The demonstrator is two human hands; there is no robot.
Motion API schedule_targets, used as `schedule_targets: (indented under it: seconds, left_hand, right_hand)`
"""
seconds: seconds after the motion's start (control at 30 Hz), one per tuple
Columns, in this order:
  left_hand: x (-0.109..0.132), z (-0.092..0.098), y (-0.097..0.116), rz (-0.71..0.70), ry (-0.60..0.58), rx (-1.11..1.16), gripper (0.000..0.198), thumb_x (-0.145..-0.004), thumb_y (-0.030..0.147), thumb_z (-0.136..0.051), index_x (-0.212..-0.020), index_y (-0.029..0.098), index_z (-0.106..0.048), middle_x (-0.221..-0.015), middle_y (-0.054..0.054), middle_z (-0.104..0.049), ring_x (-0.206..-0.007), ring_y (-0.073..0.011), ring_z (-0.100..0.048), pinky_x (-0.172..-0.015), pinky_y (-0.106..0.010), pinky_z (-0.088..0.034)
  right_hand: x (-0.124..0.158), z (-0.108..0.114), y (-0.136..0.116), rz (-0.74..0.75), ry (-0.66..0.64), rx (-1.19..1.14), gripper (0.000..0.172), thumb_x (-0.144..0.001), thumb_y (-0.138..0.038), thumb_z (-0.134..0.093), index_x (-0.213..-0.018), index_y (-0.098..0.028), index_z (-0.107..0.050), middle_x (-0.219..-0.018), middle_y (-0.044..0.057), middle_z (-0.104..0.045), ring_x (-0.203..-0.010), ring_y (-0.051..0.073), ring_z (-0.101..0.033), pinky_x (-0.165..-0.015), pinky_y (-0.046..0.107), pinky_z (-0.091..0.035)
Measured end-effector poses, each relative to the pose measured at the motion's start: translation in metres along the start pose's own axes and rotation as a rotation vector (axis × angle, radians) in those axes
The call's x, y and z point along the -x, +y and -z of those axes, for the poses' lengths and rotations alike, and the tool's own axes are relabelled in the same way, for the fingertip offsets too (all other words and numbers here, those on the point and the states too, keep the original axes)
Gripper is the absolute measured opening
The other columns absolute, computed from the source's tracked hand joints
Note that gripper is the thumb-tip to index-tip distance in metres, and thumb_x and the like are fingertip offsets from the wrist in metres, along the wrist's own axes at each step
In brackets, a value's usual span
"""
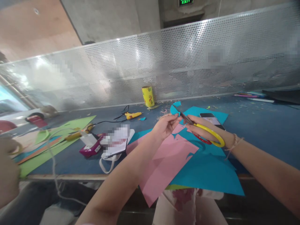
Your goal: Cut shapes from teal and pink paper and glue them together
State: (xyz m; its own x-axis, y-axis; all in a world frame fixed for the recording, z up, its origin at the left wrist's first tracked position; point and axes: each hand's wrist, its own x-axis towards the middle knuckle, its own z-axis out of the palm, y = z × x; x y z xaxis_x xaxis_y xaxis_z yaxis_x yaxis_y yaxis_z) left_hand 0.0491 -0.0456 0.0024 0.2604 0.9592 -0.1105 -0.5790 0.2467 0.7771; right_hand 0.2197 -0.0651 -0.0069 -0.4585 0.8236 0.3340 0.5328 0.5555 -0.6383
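Observation:
My left hand (166, 125) pinches a small piece of blue paper (173, 109) between thumb and fingertips. My right hand (202, 124) is closed round scissors (207, 128) with a yellow and a red handle loop. Their dark blades reach left to the edge of the blue piece, close to my left fingertips. Below both hands lies a pink paper sheet (164, 162) with notches cut in its edge. It overlaps a large blue paper sheet (208, 172), which hangs over the table's front edge. Part of the blades is hidden by my fingers.
A yellow can (148, 97) stands near the perforated metal screen (117, 68). Left are a yellow glue gun (133, 115), a phone (117, 140), a purple-and-white box (91, 147) and green paper (37, 162). A second phone (212, 120) lies beyond my right hand; another person's arm (9, 168) is far left.

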Motion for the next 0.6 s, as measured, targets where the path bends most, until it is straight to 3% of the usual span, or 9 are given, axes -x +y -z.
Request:
schedule_targets:
  seconds: [0.6]
  left_hand:
    - [0.0002, 0.0013, 0.0013, 0.049, -0.017, -0.008, 0.015, -0.077, 0.002, -0.05, -0.067, 0.009, -0.059, -0.061, -0.003, -0.062, -0.061, -0.0074, -0.063, -0.059, -0.011, -0.051]
  right_hand:
    - [-0.0014, -0.0006, 0.0018, 0.019, 0.042, 0.028, 0.019, -0.083, -0.039, -0.046, -0.076, -0.021, -0.049, -0.062, -0.002, -0.051, -0.052, 0.012, -0.045, -0.046, 0.025, -0.036]
